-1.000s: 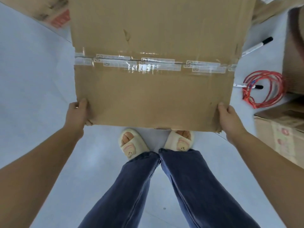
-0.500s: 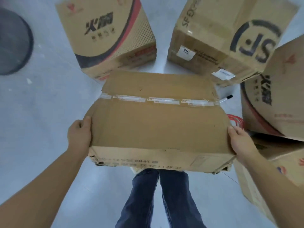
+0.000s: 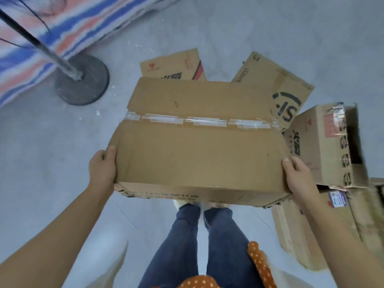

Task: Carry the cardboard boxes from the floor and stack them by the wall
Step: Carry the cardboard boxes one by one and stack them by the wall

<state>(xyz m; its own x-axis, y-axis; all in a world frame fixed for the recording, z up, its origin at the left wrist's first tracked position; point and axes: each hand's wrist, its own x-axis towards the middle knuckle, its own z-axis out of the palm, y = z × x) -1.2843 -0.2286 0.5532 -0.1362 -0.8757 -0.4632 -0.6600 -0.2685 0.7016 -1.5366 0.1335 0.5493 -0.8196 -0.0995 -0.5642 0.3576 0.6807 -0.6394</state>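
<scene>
A wide brown cardboard box [image 3: 197,154] with a clear tape strip across its top is held off the floor in front of me. My left hand [image 3: 102,169] grips its near left corner, thumb on the top edge. My right hand [image 3: 299,176] grips the near right corner the same way. Beyond it on the floor lie a red-and-black printed box [image 3: 172,65] and a box marked SF Express [image 3: 276,88]. To the right a printed box [image 3: 320,142] sits on another cardboard box [image 3: 324,229].
A round dark stand base [image 3: 83,80] with a metal pole stands on the grey floor at the left. A red, white and blue striped tarp [image 3: 62,23] covers the far left. My legs and feet are under the held box.
The box has come up off the floor in both hands. My view has lifted, so the stand base, the tarp and more of the floor boxes now show.
</scene>
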